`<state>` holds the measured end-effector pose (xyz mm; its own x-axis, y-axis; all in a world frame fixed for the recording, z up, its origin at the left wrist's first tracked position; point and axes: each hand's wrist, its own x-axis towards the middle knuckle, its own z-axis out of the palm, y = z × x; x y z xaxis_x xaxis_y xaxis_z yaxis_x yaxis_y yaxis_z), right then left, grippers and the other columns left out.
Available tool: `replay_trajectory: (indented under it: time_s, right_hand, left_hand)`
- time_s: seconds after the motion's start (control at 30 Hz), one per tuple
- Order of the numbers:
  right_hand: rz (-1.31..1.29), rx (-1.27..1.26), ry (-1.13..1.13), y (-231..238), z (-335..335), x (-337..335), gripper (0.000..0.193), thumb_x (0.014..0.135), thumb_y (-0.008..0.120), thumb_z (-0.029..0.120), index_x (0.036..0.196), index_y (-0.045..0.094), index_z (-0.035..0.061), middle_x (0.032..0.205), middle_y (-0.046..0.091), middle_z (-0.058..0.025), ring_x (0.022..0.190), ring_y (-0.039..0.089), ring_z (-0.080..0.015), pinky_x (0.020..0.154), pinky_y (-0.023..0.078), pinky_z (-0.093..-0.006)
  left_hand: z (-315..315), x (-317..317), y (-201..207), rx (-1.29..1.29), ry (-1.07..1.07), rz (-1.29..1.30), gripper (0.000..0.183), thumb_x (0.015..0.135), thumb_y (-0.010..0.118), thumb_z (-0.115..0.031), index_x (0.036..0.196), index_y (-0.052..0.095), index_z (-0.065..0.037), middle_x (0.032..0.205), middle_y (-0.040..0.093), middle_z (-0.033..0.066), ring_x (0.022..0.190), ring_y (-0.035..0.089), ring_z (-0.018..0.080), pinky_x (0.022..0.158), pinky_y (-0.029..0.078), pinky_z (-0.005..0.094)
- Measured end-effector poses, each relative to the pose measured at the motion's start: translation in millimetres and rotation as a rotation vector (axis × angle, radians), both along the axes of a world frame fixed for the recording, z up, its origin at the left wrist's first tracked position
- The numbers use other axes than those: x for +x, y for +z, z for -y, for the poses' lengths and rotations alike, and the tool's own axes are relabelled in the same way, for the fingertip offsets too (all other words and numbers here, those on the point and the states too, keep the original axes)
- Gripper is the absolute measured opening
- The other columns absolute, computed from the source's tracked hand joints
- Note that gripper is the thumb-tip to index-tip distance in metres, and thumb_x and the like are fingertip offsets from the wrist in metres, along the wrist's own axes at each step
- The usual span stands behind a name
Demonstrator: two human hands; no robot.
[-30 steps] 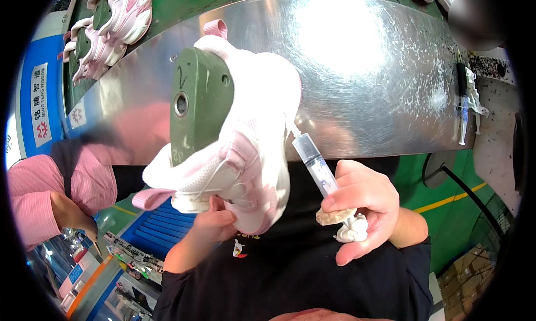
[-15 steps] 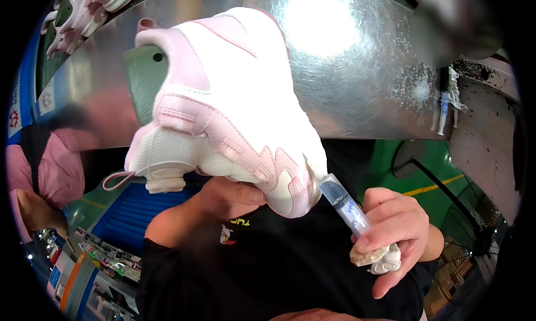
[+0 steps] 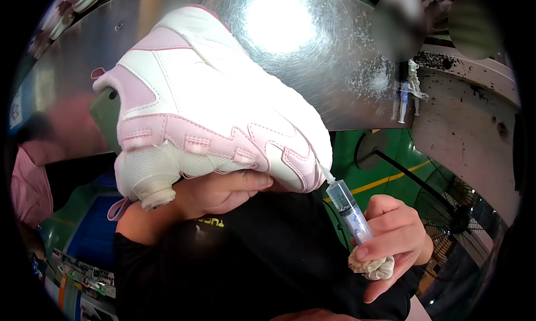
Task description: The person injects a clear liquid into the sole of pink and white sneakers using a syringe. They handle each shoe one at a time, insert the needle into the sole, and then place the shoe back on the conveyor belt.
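My left hand [image 3: 229,190] is closed round the underside of a white and pink sneaker [image 3: 206,97], close to its toe end. The shoe lies on its side in the air, and a green shoe last [image 3: 105,117] fills its collar. In my right hand [image 3: 393,237] is a clear plastic syringe [image 3: 349,212] with bluish marks on its barrel. Its thin tip meets, or nearly meets, the seam between upper and sole at the toe. A crumpled whitish cloth [image 3: 373,266] is bunched under my right fingers, around the plunger end.
Beyond the shoe stretches a shiny metal worktop [image 3: 318,81] with white residue scattered on it. More syringes [image 3: 403,106] hang at its right edge. A black floor fan [image 3: 446,220] stands at the right. Other sneakers [image 3: 64,11] sit at the far left.
The sneaker has rolled and shifted left, showing more of its side. The syringe tip stays near the toe seam, in the same right-hand grip. The whole view has shifted a little.
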<state>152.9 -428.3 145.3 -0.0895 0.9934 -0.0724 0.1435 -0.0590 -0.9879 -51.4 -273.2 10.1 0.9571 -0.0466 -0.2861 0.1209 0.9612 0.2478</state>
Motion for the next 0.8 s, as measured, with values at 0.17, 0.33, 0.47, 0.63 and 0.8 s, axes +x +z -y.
replay_trajectory:
  time_s: [0.17, 0.33, 0.47, 0.63, 0.8]
  right_hand:
    - [0.074, 0.027, -0.026, 7, 0, 0, 0.052, 0.065, 0.083, 0.037, 0.099, 0.066, 0.002, 0.08, 0.066, -0.0035, 0.051, 0.037, -0.0141, 0.048, 0.025, -0.0277]
    - [0.174, 0.042, -0.036, 10, 4, -1, 0.052, 0.066, 0.083, 0.036, 0.1, 0.065, 0.0021, 0.081, 0.067, -0.0037, 0.05, 0.038, -0.0131, 0.046, 0.024, -0.0272]
    - [0.223, 0.077, -0.067, 6, 8, -5, 0.051, 0.066, 0.082, 0.036, 0.1, 0.065, 0.0025, 0.081, 0.067, -0.0034, 0.05, 0.038, -0.0125, 0.046, 0.024, -0.0265]
    - [0.301, 0.135, -0.09, 3, 11, -7, 0.048, 0.066, 0.082, 0.035, 0.098, 0.066, 0.0031, 0.079, 0.066, -0.0014, 0.049, 0.037, -0.0118, 0.046, 0.024, -0.026]
    - [0.451, 0.26, -0.152, -10, 17, -17, 0.044, 0.066, 0.082, 0.035, 0.095, 0.067, 0.006, 0.075, 0.064, 0.0009, 0.049, 0.033, -0.0113, 0.046, 0.024, -0.0253]
  left_hand:
    - [8, 16, -4, -0.105, 0.092, 0.019, 0.036, 0.09, 0.05, 0.0, 0.126, 0.048, 0.0, 0.123, 0.055, 0.0153, 0.116, 0.053, 0.0277, 0.1, 0.043, 0.0394]
    - [7, 28, -7, -0.085, 0.106, 0.088, 0.035, 0.091, 0.051, -0.001, 0.126, 0.049, -0.002, 0.121, 0.057, 0.0138, 0.115, 0.054, 0.0257, 0.097, 0.045, 0.0373]
    - [6, 37, -5, -0.093, 0.1, 0.091, 0.033, 0.091, 0.051, -0.002, 0.124, 0.051, -0.003, 0.12, 0.058, 0.0119, 0.113, 0.055, 0.0233, 0.097, 0.045, 0.0366]
    - [3, 43, -4, -0.079, 0.099, 0.106, 0.031, 0.092, 0.053, -0.005, 0.123, 0.053, -0.005, 0.118, 0.059, 0.0092, 0.111, 0.055, 0.0198, 0.096, 0.045, 0.0357]
    - [-1, 50, 3, -0.121, 0.128, 0.124, 0.029, 0.092, 0.056, -0.01, 0.12, 0.055, -0.006, 0.114, 0.061, 0.0076, 0.109, 0.057, 0.0173, 0.093, 0.048, 0.0329]
